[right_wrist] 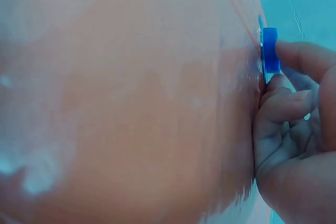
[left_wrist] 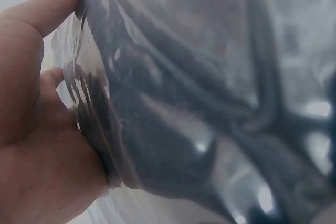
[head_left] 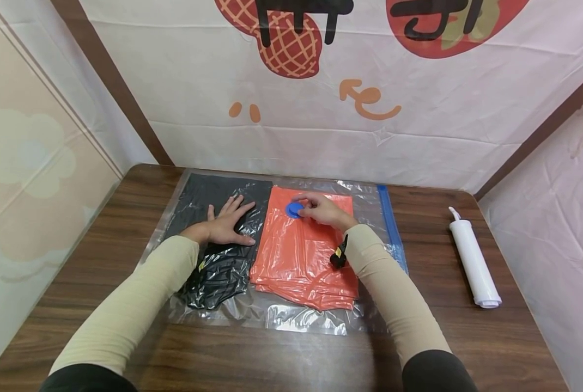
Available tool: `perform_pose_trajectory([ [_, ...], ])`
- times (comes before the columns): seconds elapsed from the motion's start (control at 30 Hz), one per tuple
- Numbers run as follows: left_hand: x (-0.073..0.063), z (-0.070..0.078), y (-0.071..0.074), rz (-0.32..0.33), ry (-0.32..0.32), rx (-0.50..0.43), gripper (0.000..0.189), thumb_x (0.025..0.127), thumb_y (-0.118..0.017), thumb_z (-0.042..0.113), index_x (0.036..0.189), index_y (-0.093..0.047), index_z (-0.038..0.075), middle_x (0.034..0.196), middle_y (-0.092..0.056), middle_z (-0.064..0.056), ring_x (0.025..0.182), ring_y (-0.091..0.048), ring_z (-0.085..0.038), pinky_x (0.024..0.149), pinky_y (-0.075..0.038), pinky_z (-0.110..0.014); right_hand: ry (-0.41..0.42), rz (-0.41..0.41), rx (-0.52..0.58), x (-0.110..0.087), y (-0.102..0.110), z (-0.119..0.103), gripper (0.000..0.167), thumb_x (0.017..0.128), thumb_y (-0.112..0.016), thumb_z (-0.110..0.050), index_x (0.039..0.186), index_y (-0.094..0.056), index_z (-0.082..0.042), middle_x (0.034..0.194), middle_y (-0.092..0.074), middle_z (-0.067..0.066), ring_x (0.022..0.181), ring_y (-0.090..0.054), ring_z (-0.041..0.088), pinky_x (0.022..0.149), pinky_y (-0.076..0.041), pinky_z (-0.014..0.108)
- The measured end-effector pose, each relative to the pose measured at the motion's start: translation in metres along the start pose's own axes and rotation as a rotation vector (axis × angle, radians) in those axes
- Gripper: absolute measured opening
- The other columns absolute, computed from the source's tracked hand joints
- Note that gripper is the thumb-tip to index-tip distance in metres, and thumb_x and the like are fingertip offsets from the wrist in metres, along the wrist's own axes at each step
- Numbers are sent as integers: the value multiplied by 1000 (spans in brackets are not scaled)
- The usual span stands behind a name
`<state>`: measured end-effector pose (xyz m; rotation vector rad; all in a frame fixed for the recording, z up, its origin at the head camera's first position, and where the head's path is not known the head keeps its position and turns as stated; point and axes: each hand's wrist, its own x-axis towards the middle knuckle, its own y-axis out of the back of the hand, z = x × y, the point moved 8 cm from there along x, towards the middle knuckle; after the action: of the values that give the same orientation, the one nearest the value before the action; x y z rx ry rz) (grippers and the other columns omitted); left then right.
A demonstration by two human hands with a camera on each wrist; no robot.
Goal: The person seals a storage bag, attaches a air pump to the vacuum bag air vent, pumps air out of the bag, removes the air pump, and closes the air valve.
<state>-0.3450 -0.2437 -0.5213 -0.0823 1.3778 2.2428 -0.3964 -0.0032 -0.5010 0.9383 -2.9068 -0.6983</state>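
Left hand lies flat, fingers spread, on black garment; right hand pinches blue valve cap at 12 o'clock; advise steady pressure, square turning

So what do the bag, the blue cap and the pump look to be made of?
Bag: thin clear plastic film, glossy, wrinkled with glare. Blue cap, gripped by the right hand: looks like hard matte plastic. Pump: probably smooth white plastic, rigid tube.

both arms reach forward; the left hand lies flat with fingers spread, the right hand curls, fingertips pinching.
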Motion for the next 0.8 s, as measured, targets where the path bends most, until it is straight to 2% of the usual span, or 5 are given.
perform_pose_trajectory([
  [0.23,7,-5,4,-14,-20,2,122,74,-76,72,164,-14,19,170,11,-15,153,19,-36,108,22,-72,2,46,38,5,1,-1,36,99,-67,-6,134,-61,-2,77,-54,1,61,-45,11,56,-36,22],
  [0.47,10,-8,5,-22,-25,6,122,74,-75,73,164,-13,19,169,11,-15,153,19,-36,108,22,-72,15,39,6,4,-1,-4,44,100,-65,-6,143,-56,-5,78,-54,3,64,-45,13,59,-37,23],
  [0.63,9,-7,5,-21,-22,-2,122,75,-76,73,164,-13,20,170,11,-14,153,19,-36,108,22,-72,23,66,-9,4,1,-4,35,99,-67,-6,133,-64,-3,77,-55,2,64,-46,12,58,-37,23],
  [0.8,9,-7,6,-19,-22,-4,122,74,-76,73,164,-14,19,170,11,-15,153,19,-36,108,22,-72,-19,126,-70,7,2,-1,31,96,-73,-15,125,-66,-7,78,-53,1,70,-47,14,66,-37,26],
])
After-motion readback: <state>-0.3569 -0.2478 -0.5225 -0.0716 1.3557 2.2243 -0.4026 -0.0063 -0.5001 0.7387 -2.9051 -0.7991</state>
